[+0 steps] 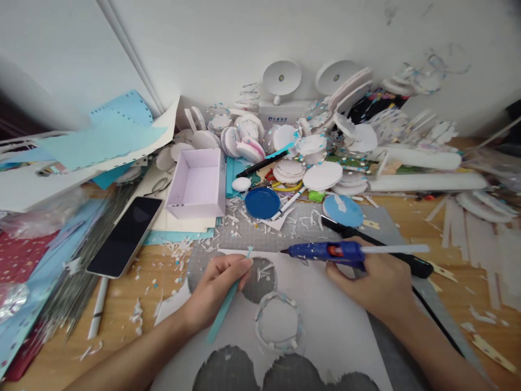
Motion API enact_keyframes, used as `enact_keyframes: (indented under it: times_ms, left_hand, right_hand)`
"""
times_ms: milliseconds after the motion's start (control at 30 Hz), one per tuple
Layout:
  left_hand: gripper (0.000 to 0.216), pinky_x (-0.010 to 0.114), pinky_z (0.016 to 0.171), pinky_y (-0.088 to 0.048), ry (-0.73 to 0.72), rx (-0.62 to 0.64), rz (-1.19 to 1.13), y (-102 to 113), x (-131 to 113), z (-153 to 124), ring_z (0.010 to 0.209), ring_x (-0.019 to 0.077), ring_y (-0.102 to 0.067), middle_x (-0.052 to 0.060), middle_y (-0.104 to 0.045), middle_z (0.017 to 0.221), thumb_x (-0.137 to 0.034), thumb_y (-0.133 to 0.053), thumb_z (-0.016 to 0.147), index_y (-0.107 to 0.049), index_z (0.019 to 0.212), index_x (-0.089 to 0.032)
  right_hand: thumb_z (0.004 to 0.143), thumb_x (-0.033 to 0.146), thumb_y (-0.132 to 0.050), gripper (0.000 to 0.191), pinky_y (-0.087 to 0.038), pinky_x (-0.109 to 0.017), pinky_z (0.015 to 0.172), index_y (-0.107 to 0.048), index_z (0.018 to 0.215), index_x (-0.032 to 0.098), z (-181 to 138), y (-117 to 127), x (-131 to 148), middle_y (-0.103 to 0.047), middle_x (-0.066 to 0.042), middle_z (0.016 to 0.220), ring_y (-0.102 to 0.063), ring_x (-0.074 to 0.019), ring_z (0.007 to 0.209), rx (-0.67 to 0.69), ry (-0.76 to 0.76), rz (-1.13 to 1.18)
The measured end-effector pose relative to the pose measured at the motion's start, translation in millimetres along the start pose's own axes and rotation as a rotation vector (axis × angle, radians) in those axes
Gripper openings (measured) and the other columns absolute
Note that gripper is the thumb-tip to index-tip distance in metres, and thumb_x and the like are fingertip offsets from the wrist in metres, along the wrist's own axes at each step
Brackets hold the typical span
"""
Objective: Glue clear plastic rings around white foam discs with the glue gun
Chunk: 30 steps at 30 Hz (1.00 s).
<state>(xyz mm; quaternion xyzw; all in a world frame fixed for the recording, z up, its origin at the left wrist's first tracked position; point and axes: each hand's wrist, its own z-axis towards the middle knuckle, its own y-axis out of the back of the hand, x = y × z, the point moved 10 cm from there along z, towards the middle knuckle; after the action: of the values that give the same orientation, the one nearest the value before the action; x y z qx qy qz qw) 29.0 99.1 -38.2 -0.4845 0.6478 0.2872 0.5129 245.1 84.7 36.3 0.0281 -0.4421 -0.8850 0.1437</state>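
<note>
My right hand (376, 282) grips a blue hot glue gun (329, 252) held level, its nozzle pointing left and a white glue stick jutting from its back. My left hand (217, 285) pinches a thin light-blue paper strip (226, 304) whose upper tip ends near the gun's nozzle. Both hands hover over a white sheet (334, 320) with round holes cut in it, lying on a grey cutting mat (248, 231). A white ring-shaped piece (279, 321) edged with blue bits lies on the sheet between my hands.
A smartphone (125, 235) lies at left beside a shallow lilac box (198, 183). A blue lid (262, 202), markers and heaps of white foam discs (322, 176) crowd the back. Paper stacks fill the left. A black tool (382, 247) lies behind my right hand. Scraps litter the wooden table (459, 293).
</note>
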Motion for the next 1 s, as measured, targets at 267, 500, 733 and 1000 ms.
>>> enact_keyframes:
  times_ms: [267,500,733,1000]
  left_hand:
    - [0.041,0.027,0.059,-0.028,-0.117,-0.021,-0.033,5.3,-11.2,-0.9,0.060,0.0134,-0.032,-0.003,-0.036,0.058,-0.038,-0.043,0.093,-0.041,0.057,-0.018]
    - [0.039,0.026,0.063,-0.033,-0.159,0.065,0.077,-7.1,-20.3,-5.2,0.063,0.0132,-0.042,-0.001,-0.047,0.062,-0.036,-0.039,0.096,-0.048,0.063,-0.017]
    - [0.048,0.025,0.049,-0.028,-0.051,0.075,0.204,-10.9,-25.4,-16.0,0.047,0.0102,-0.037,-0.003,-0.041,0.046,-0.040,-0.043,0.092,-0.043,0.050,-0.018]
    - [0.050,0.024,0.040,-0.024,0.012,0.148,0.104,-19.2,-18.7,-19.4,0.037,0.0073,-0.033,-0.004,-0.037,0.041,-0.046,-0.046,0.090,-0.043,0.048,-0.018]
  right_hand:
    - [0.072,0.031,-0.064,0.018,-0.036,-0.021,0.036,-0.052,0.063,0.020,1.9,-1.8,-4.7,-0.051,0.006,0.045,-0.045,-0.0091,0.034,0.025,-0.243,0.363]
    - [0.073,0.027,-0.060,0.025,-0.037,-0.020,0.031,-0.047,0.052,0.022,2.8,15.2,-7.1,-0.053,0.005,0.038,-0.047,-0.0105,0.031,-0.068,-0.389,0.454]
    - [0.074,0.031,-0.059,0.013,-0.049,-0.025,0.041,-0.056,0.070,0.019,-2.8,25.6,11.4,-0.062,-0.001,0.054,-0.058,-0.0157,0.041,-0.134,-0.172,0.304]
    - [0.073,0.028,-0.061,0.014,-0.052,-0.028,0.048,-0.052,0.082,0.021,-7.0,15.1,16.0,-0.056,0.001,0.063,-0.060,-0.0169,0.051,-0.064,-0.156,0.345]
